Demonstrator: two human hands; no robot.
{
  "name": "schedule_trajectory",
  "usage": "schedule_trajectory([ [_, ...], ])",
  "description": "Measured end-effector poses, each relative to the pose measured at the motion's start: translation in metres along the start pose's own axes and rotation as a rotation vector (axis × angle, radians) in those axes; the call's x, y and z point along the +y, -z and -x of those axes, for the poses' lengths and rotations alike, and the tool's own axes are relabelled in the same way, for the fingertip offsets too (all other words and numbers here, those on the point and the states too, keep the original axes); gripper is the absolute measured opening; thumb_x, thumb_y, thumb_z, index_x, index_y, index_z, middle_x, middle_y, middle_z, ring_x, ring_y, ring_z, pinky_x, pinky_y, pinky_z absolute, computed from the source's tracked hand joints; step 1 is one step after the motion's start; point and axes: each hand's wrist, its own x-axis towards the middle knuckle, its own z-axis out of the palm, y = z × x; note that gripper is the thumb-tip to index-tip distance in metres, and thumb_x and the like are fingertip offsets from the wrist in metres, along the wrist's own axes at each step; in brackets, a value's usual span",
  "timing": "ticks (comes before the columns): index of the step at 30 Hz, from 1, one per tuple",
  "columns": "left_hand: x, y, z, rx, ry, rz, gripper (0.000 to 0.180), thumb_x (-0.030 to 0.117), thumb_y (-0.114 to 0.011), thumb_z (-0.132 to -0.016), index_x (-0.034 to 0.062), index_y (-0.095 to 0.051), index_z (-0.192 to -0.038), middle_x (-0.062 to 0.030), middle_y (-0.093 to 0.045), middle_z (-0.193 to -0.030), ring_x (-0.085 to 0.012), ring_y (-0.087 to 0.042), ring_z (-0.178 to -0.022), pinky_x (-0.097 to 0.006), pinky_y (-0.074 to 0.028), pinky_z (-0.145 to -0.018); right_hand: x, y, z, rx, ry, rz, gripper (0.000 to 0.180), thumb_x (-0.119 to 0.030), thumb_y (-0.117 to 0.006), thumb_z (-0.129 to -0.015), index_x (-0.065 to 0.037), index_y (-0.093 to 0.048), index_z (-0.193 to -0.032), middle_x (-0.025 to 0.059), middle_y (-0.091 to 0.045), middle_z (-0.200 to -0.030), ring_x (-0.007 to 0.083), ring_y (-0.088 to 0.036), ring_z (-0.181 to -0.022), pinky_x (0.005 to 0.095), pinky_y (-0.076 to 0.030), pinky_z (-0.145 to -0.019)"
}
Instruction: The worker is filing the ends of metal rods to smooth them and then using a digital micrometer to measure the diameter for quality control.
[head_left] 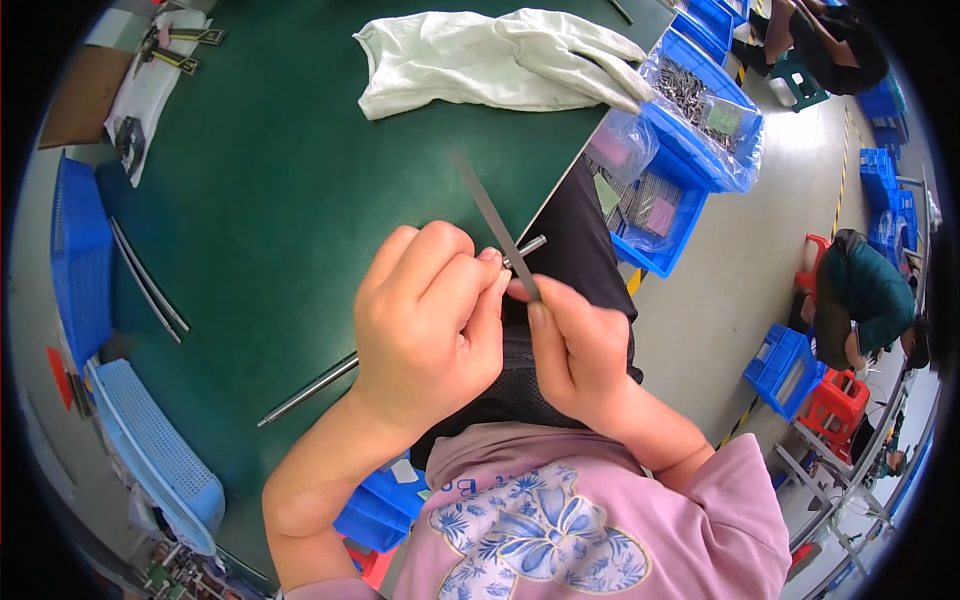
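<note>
My left hand (425, 315) is closed around a thin, shiny metal rod (310, 388). Its long part slants down to the left over the green table, and its grooved tip sticks out past my fingers on the right. Between thumb and fingers, my right hand (580, 345) pinches a flat, narrow grey strip (490, 215) that looks like a file. The strip lies across the rod near its tip, and its far end is smeared by motion. Whether the two touch is hard to tell.
A white glove (500, 62) lies at the table's far side. Two thin rods (145, 280) and blue baskets (82, 260) are on the left. Blue bins (690, 190) of metal parts stand off the right edge. Calipers (180, 60) lie far left; people sit at right.
</note>
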Motion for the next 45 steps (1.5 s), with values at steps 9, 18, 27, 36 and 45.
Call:
schedule_trajectory([
  [9,0.002,0.000,0.001,-0.008,0.025,-0.017,0.015,-0.004,-0.068,-0.068,0.0023,-0.055,-0.069,-0.0066,-0.049,-0.072,-0.0242,-0.047,-0.061,-0.035,-0.040,-0.052,-0.008,0.014,-0.001,-0.073,-0.028,0.039,0.018,0.004,-0.058,-0.082,0.003,-0.061,-0.100,0.0106,-0.059,-0.061,0.0225,-0.056,-0.042,0.0303,-0.042,-0.041],
  [18,0.000,-0.001,0.002,0.008,0.018,-0.014,0.015,-0.004,-0.068,-0.068,0.0023,-0.054,-0.069,-0.0066,-0.049,-0.071,-0.0247,-0.047,-0.061,-0.035,-0.040,-0.052,-0.017,0.029,0.002,-0.227,-0.107,0.130,0.019,0.005,-0.053,-0.087,0.005,-0.061,-0.104,0.0136,-0.066,-0.075,0.0134,-0.060,-0.052,0.0244,-0.045,-0.050],
  [27,0.002,0.000,0.001,0.002,0.026,0.001,0.014,-0.004,-0.068,-0.068,0.0021,-0.055,-0.069,-0.0070,-0.050,-0.072,-0.0248,-0.047,-0.061,-0.035,-0.040,-0.052,-0.023,0.040,0.009,-0.225,-0.120,0.131,0.021,0.006,-0.053,-0.087,0.004,-0.061,-0.107,0.0137,-0.067,-0.077,0.0146,-0.061,-0.052,0.0238,-0.045,-0.049],
  [36,0.002,0.000,0.001,-0.004,0.015,0.011,0.015,-0.005,-0.068,-0.068,0.0022,-0.055,-0.069,-0.0070,-0.050,-0.071,-0.0248,-0.047,-0.061,-0.035,-0.040,-0.052,-0.031,0.042,0.005,-0.183,-0.102,0.158,0.019,0.004,-0.054,-0.087,0.002,-0.062,-0.104,0.0098,-0.050,-0.052,0.0120,-0.048,-0.039,0.0274,-0.035,-0.039],
  [45,0.002,0.000,-0.001,0.000,0.003,-0.006,0.016,-0.004,-0.068,-0.068,0.0022,-0.054,-0.068,-0.0069,-0.050,-0.071,-0.0247,-0.047,-0.061,-0.035,-0.040,-0.052,-0.037,0.049,0.003,-0.267,-0.129,0.241,0.020,0.004,-0.055,-0.087,0.000,-0.062,-0.104,0.0090,-0.048,-0.052,0.0158,-0.048,-0.038,0.0280,-0.035,-0.040],
])
